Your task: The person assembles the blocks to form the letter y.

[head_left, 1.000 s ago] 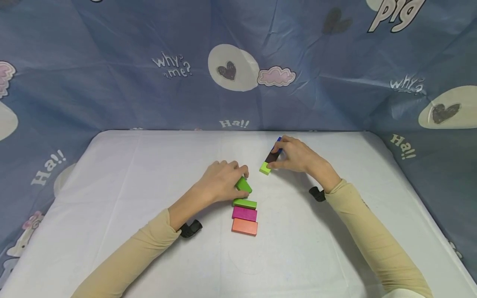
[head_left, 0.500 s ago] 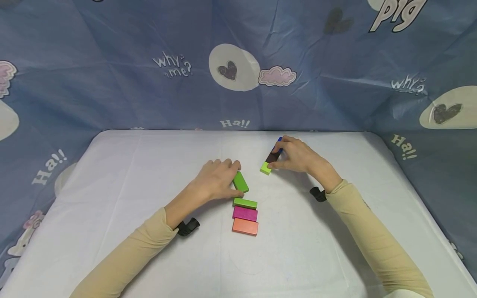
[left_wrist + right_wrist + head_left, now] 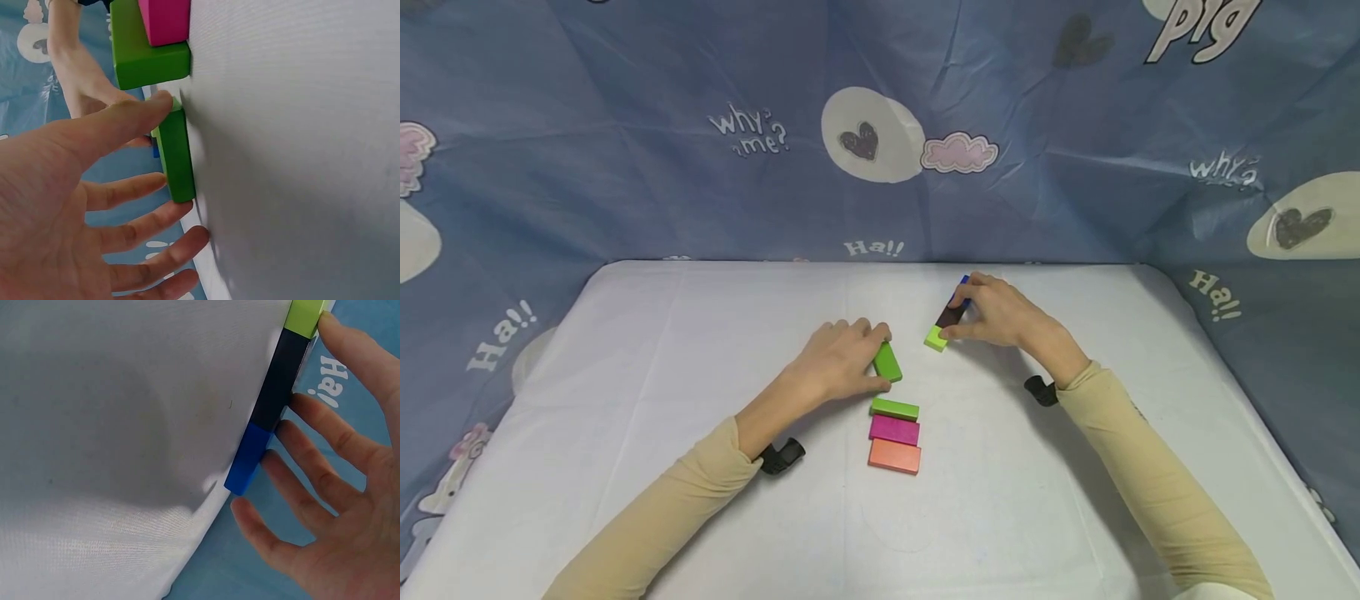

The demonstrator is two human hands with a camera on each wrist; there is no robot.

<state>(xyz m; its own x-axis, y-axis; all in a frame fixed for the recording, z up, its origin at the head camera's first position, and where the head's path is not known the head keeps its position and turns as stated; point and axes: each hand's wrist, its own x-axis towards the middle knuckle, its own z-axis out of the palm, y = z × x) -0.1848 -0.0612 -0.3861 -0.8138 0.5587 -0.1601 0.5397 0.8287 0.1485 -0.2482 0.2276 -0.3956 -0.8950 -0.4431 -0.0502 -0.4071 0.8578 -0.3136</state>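
Observation:
In the head view my left hand (image 3: 846,362) holds a green block (image 3: 887,362) between its thumb and fingers. The left wrist view shows the thumb (image 3: 164,106) at that block's near end and fingertips at its far end. Farther back, my right hand (image 3: 1000,312) rests its fingertips along a slanted row of blocks. This row has a lime block (image 3: 304,317), a black block (image 3: 281,378) and a blue block (image 3: 250,459), end to end. The right thumb touches the lime one; the other fingers spread over the black and blue ones.
In front of the held block lie a second green block (image 3: 895,409), a magenta block (image 3: 894,430) and an orange block (image 3: 894,457), stacked in a column toward me. The white table (image 3: 737,533) meets a blue printed cloth (image 3: 700,200) at its back edge.
My left hand first shifts a little left as the green block settles to a flatter angle, then moves slightly back and right with it. The right hand stays on its row.

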